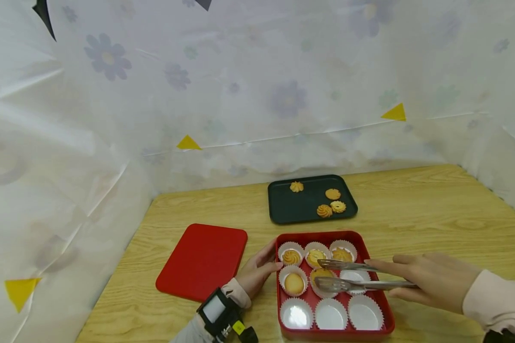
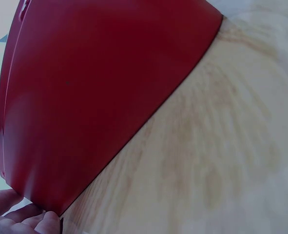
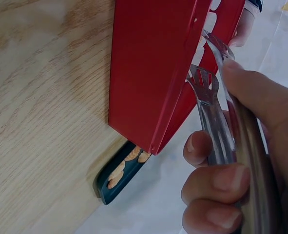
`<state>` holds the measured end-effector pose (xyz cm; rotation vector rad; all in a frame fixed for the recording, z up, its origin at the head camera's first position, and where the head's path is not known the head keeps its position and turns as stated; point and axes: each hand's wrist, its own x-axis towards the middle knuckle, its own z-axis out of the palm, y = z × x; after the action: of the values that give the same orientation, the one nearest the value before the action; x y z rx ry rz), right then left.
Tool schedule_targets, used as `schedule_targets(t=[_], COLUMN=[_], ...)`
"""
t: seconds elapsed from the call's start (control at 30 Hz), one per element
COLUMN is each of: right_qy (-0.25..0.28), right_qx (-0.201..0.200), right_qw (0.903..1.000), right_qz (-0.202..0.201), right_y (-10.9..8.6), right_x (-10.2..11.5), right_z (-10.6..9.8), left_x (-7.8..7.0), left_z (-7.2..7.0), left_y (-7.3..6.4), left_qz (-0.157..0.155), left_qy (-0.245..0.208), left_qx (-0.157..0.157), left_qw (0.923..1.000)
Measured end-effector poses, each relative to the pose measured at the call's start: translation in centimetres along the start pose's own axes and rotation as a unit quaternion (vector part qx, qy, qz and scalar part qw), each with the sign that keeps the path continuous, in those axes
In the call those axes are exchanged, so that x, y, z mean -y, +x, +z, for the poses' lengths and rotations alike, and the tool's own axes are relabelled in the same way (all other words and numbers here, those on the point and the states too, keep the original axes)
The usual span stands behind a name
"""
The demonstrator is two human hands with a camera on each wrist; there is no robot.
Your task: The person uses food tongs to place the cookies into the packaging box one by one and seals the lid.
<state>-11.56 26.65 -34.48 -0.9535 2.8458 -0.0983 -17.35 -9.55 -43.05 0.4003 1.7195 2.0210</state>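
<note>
Head view: red box (image 1: 336,333) on wooden table (image 1: 433,214), fitted with nine paper cups (image 1: 331,314) in three rows. Back row: a cookie in each. Middle row: plain round cookie (image 1: 293,284) at left, another in the centre cup (image 1: 322,273); none seen at right, where the tongs partly block the view. Front row bare. Beyond the box, dark green tray (image 1: 292,207) with four tray cookies (image 1: 324,211); red lid (image 1: 203,262) lies flat to the left. Right hand (image 1: 433,281) holds metal tongs (image 1: 369,285), tips parted above the centre cup; contact with its cookie cannot be told. Left hand (image 1: 257,269) is at the box's left rim.

Handling, judged: cookies light, dry, brittle – best taken gently by opposite edges. Cups thin, easily crushed.

Left wrist view: thumb at the rim, fingers curled against the outer wall near a lower corner, so the hand grips the box. Wall looks stiff and smooth; likely light enough to slide unless steadied.

Right wrist view: fingers curled round the tongs – thumb along one arm, fingers on the other, slotted tips apart. Metal probably slick and springy; mid-arm seems the sensible hold, with light pressure.
</note>
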Motion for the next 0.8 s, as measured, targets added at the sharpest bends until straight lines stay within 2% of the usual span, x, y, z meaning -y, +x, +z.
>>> schedule_targets(t=[0.2, 0.43, 0.8], right_qy=[-0.017, -0.021, -0.023], right_qx=[-0.007, 0.01, -0.002], right_qw=[0.9998, 0.9997, 0.9994], right_qz=[-0.01, -0.004, -0.026], right_y=[0.19, 0.49, 0.52], right_x=[0.22, 0.28, 0.52], right_z=[-0.02, -0.12, -0.49], left_x=[0.1, 0.04, 0.13], left_z=[-0.06, 0.02, 0.04], left_y=[0.02, 0.05, 0.01], left_qz=[0.003, 0.001, 0.002], left_qy=[0.0, 0.005, 0.006], left_qx=[0.0, -0.006, -0.009], left_qw=[1.0, 1.0, 0.9999])
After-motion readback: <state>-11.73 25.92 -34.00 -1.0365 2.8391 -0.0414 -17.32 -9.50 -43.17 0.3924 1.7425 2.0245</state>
